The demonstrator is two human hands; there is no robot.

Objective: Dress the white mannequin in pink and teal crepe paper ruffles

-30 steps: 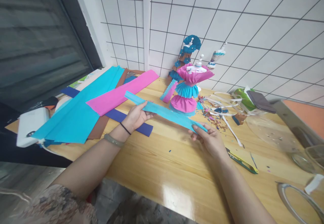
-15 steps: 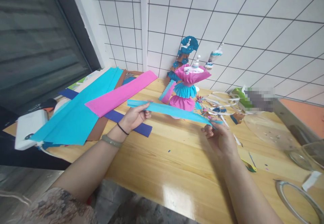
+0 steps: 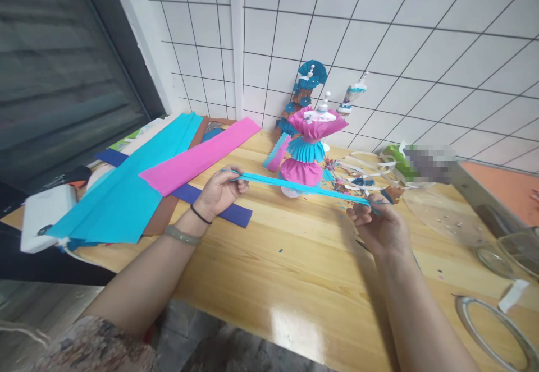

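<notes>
A narrow turquoise crepe paper strip (image 3: pixel 301 186) stretches between my hands above the wooden table (image 3: pixel 261 282). My left hand (image 3: pixel 222 191) pinches its left end between thumb and fingers. At the other end, my right hand (image 3: pixel 379 220) is closed on the paper. Just behind the strip stands a pleated paper figure (image 3: pixel 307 150) in pink and turquoise tiers with a white top. A pink sheet (image 3: pixel 202 156) and a wide turquoise sheet (image 3: pixel 126 184) lie to the left of my left hand, with a dark blue strip (image 3: pixel 236 215) below it.
Behind stand a blue and brown paper piece (image 3: pixel 301 100) and a small white-topped figure (image 3: pixel 353 94) near the tiled wall. White ribbons (image 3: pixel 370 164) and paper scraps lie at the back right. A tape roll (image 3: pixel 492 321) and a clear container (image 3: pixel 520 251) are on the right.
The strip has gone from a wide, slack band to a narrow, taut one. My right hand has moved right and slightly down; my left hand has shifted little.
</notes>
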